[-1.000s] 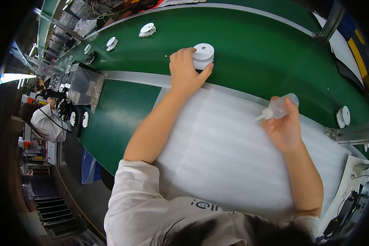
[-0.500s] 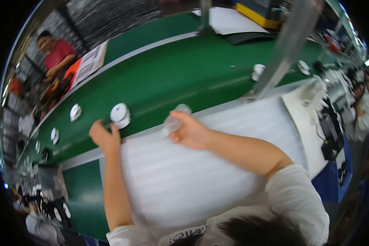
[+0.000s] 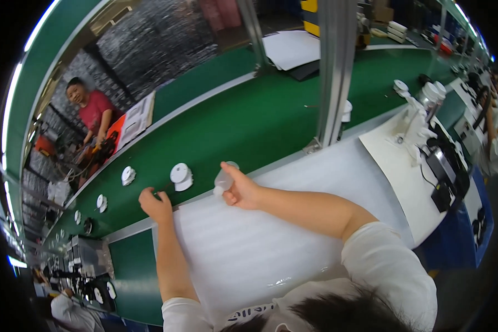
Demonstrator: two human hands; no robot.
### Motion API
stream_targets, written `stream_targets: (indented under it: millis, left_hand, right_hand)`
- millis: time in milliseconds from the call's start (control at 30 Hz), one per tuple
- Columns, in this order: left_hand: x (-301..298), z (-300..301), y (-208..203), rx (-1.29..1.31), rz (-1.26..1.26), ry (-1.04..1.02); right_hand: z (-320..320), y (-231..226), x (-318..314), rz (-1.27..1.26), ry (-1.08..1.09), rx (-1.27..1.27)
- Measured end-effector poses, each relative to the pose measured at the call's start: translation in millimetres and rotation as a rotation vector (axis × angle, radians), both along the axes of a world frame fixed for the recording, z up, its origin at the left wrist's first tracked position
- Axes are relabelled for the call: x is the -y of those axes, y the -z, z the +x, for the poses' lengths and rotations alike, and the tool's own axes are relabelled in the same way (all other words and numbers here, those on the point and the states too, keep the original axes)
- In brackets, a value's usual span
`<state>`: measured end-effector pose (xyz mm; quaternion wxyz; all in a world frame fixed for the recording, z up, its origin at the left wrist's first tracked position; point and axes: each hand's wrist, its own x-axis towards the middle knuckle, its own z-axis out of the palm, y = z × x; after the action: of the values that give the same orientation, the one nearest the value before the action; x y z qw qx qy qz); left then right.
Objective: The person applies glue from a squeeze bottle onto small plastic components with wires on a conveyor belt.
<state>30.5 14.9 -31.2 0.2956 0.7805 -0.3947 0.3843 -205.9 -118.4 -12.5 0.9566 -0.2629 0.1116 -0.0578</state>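
My right hand (image 3: 242,191) is closed round a small translucent plastic bottle (image 3: 225,180), held tilted over the near edge of the green conveyor belt (image 3: 249,133). The bottle's whitish narrow end points down and to the left. Over the belt's near edge, my left hand (image 3: 156,205) has its thumb and forefinger apart, and no held object shows in it. Just right of that hand, apart from it, a white round-topped plastic part (image 3: 181,176) sits on the belt. Another white part (image 3: 128,175) stands farther left.
White foam sheet (image 3: 260,243) covers the worktop before me. A metal post (image 3: 336,72) rises at its far edge. A white board (image 3: 390,166) with black devices lies at right, by a blue bin (image 3: 459,238). Across the belt is a person in a red shirt (image 3: 99,113).
The view has swung, so the belt and its white parts appear shifted. My left hand has drawn slightly away from the nearest white part. The bottle stays in my right hand.
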Motion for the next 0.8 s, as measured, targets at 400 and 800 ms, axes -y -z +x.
stream_targets:
  millis: [400,800]
  left_hand:
    - [-2.7,-2.0,3.2,-0.148,-0.039,-0.072]
    - [13.1,33.9,7.2,-0.336,-0.13,-0.105]
  right_hand:
    - [0.6,1.6,-2.4,0.036,0.078,-0.106]
    - [-4.5,-5.9,-3.1,-0.033,0.162,-0.109]
